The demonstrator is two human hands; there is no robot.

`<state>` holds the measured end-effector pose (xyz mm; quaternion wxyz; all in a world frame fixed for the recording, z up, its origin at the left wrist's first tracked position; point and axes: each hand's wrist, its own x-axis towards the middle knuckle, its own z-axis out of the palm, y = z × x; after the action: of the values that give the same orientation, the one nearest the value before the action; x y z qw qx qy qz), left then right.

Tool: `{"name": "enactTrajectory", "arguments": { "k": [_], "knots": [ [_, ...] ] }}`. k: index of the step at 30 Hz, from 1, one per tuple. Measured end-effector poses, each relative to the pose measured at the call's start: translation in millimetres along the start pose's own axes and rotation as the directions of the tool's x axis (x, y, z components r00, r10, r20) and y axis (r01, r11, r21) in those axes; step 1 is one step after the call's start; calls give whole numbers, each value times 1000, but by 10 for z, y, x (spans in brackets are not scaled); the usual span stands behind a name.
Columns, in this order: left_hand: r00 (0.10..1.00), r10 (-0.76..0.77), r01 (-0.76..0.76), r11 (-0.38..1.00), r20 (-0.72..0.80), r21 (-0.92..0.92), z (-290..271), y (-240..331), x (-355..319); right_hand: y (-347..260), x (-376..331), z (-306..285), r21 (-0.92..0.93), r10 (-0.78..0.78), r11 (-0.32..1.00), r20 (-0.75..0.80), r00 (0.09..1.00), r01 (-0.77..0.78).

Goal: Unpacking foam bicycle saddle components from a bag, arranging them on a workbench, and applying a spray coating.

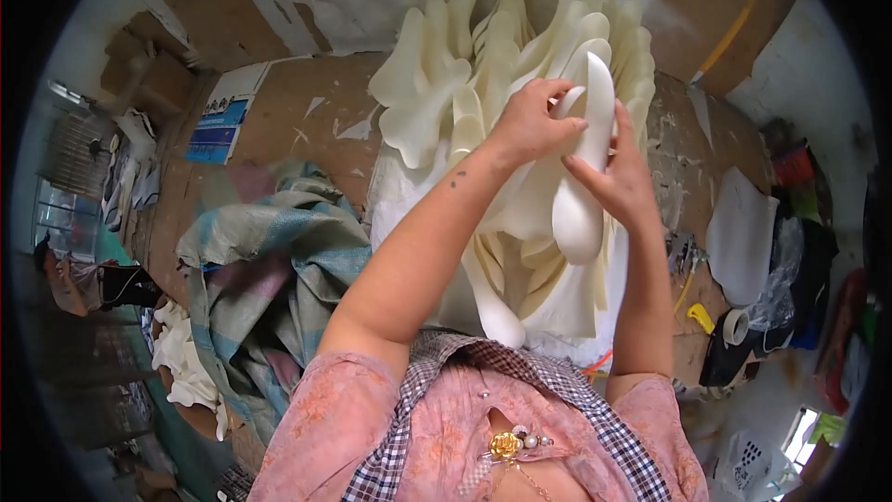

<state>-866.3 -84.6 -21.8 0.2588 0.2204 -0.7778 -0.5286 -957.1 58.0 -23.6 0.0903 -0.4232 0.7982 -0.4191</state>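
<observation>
I see both bare forearms reaching forward, converging. Left hand (pixel 531 121) on top, fingers curled, pinching. Right hand (pixel 618 188) just below, palm inward, fingers closed in grip; hands nearly touching.

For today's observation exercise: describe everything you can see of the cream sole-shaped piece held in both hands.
The cream sole-shaped piece is long, flat and rounded at both ends, smooth and foam-like. It stands nearly upright above a heap of similar pieces. The left hand grips its upper edge; the right hand supports its middle from the right side.
</observation>
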Motion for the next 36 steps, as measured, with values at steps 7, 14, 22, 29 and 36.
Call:
{"name": "enactTrajectory", "arguments": {
  "k": [7,14,22,29,36],
  "knots": [
    [993,32,-20,995,-117,96,-205,-202,187,-73,-19,-805,259,-57,932,-586,808,253],
    [971,-4,45,985,-239,164,-170,-346,479,-184,-272,-378,513,-61,858,158,985,-29],
    [930,-19,-26,993,-366,-116,-1307,-488,-565,-28,-629,444,-106,-61,992,14,998,62],
    [472,-546,274,837,-692,-473,-2609,-1404,-3433,-1199,-957,779,208,-330,923,-4,944,324],
    [398,-845,823,501,-357,-267,-3498,-2042,-4858,-2231,-1855,3679,622,-637,771,750,176,137]
  ]
}}
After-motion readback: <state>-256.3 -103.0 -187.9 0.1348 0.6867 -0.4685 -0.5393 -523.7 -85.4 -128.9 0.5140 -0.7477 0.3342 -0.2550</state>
